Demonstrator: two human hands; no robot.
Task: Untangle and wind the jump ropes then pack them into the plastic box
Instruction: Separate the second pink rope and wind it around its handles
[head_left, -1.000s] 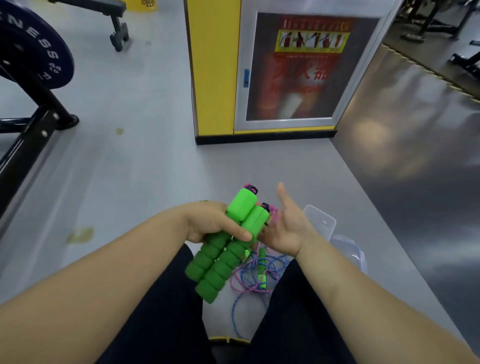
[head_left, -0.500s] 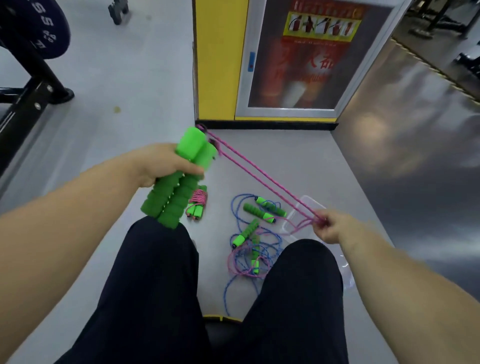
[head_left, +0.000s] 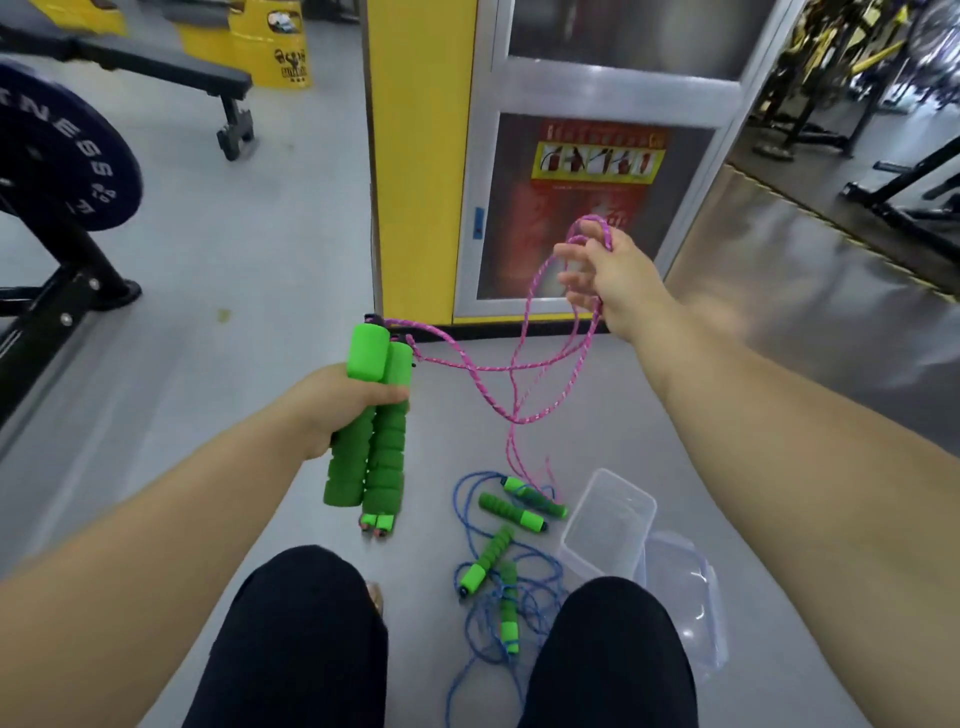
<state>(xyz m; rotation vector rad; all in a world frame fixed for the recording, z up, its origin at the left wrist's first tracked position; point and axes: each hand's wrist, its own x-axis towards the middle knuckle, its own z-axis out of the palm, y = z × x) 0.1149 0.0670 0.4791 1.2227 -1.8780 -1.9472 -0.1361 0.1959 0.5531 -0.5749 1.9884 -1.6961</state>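
The clear plastic box (head_left: 597, 566), a rectangle with rounded corners, stands open on the smooth grey floor (head_left: 234, 291) just beyond the right knee, and only the floor shows through its walls; its clear lid (head_left: 685, 597) lies against its right side. The left hand (head_left: 332, 400) is wrapped round two green foam handles (head_left: 376, 421) held side by side, their long axis near upright, smooth thick ends up and away from the person, ribbed ends down towards the floor. From the dark caps at their tops the pink rope (head_left: 498, 369), a speckled braided cord, sags in slack curves and climbs to the raised right hand (head_left: 608, 275), whose loosely curled fingers hold several loops of it, with one strand dropping to the floor beside the box. On the floor between the knees and left of the box lies the blue rope (head_left: 467, 499), thin and tangled in loose rings, with four green ribbed handles (head_left: 511, 512) lying flat across it, pointing different ways
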